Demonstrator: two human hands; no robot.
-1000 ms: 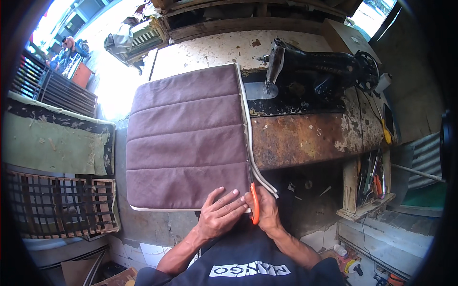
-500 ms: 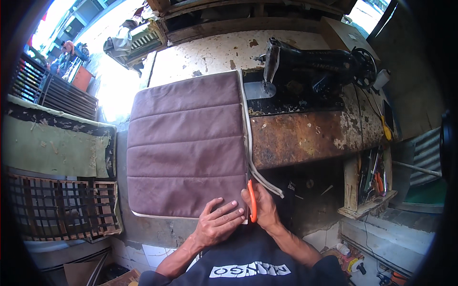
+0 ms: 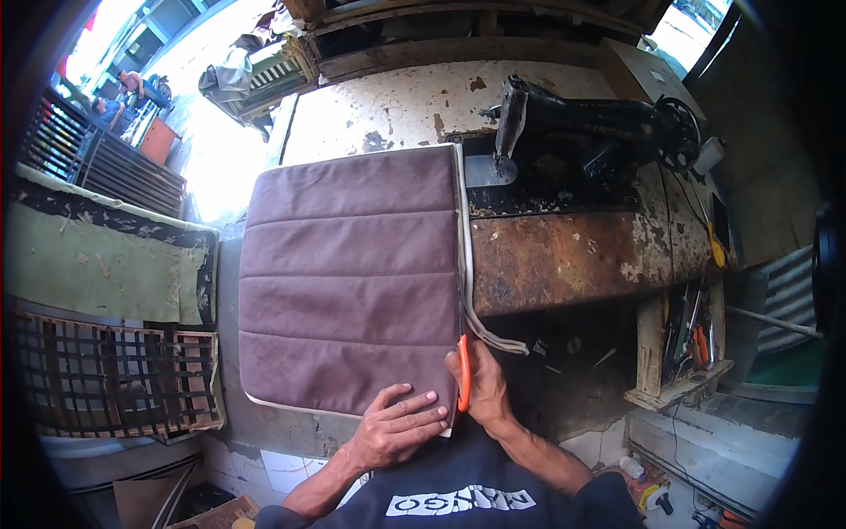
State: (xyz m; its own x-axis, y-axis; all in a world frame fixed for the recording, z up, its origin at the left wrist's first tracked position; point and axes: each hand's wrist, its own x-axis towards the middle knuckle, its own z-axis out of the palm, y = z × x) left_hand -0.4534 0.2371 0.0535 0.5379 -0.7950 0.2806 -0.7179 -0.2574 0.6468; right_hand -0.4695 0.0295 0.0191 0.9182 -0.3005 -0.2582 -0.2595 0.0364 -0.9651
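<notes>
Head view: maroon quilted panel point(image 3: 352, 251) ahead of both hands, its right edge running away from the body.
The right hand point(image 3: 487, 385), nearer that edge, curls round an orange-handled tool point(image 3: 465, 374) lying nearly parallel to it; the left hand point(image 3: 393, 427) rests open, fingers extended, on the panel's near right corner.

The padded panel point(image 3: 352, 273) is showing dusky maroon, dark seams point(image 3: 352, 277) striping it in broad bands, while off-white piping point(image 3: 468, 256) is edging it. The tool handle point(image 3: 464, 375) is glaring bright orange. I'm seeing a black sewing machine point(image 3: 573, 115), a tabletop point(image 3: 546, 264) mottling from chipped cream to rusty brown, a pale green board point(image 3: 106, 269) wearing a black border, and a strapped frame point(image 3: 165, 370) crossing brown with black grid.
</notes>
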